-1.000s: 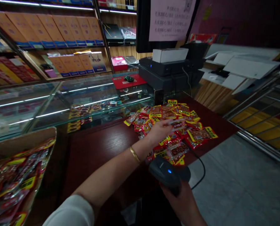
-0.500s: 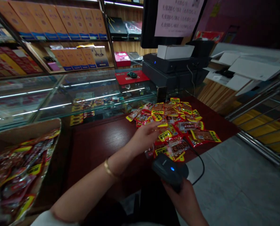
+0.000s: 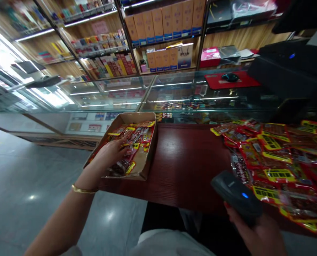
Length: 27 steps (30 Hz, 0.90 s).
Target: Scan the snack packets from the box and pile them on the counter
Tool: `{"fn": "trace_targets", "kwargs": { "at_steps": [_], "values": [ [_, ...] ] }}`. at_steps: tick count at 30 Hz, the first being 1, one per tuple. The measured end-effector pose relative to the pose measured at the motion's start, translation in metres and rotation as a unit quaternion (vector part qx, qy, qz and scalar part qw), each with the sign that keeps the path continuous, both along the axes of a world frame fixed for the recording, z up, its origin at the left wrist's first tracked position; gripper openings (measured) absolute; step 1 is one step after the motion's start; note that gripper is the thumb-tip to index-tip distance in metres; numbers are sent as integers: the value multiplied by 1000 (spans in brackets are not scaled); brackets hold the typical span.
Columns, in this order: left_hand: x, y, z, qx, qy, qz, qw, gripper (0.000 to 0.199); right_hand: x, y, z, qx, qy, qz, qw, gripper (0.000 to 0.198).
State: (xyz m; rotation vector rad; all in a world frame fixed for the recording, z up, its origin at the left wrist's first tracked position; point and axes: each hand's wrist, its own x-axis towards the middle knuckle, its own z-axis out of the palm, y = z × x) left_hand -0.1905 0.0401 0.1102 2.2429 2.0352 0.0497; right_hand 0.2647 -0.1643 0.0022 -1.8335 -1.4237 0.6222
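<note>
My left hand (image 3: 111,153) is inside a low cardboard box (image 3: 143,164), its fingers stretched over the snack packets (image 3: 135,137) and touching them. These are clear plastic packets with red and yellow ends and brown food inside. My right hand (image 3: 263,231) is wrapped round the handle of a black barcode scanner (image 3: 234,192) with a blue light on top. The scanner points up and left over the dark red table (image 3: 180,160). Beside it, a loose heap of similar snack packets (image 3: 270,154) covers the table's right side.
Behind the table runs a glass display counter (image 3: 180,90), with a mouse (image 3: 230,77) on a red mat (image 3: 217,82). A black checkout machine (image 3: 281,67) stands at the back right. Shelves of orange boxes (image 3: 157,25) line the wall. Grey floor (image 3: 68,177) lies to the left.
My left hand has moved from the packet heap on the right to the cardboard box on the left. The view has swung left. My right hand still holds the scanner.
</note>
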Motion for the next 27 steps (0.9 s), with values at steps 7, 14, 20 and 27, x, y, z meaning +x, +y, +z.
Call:
{"fn": "trace_targets", "kwargs": {
  "at_steps": [7, 14, 20, 27],
  "values": [
    [13, 34, -16, 30, 95, -94, 991, 63, -5, -4, -2, 17, -44, 31, 998, 35],
    [34, 62, -17, -30, 161, -72, 984, 26, 8, -7, -4, -1, -61, 66, 996, 34],
    [60, 18, 22, 78, 81, 13, 994, 37, 18, -10, -13, -8, -44, -6, 999, 40],
    [140, -17, 59, 227, -330, -32, 915, 35, 11, -9, -11, 22, 3, -48, 999, 43]
  ]
}}
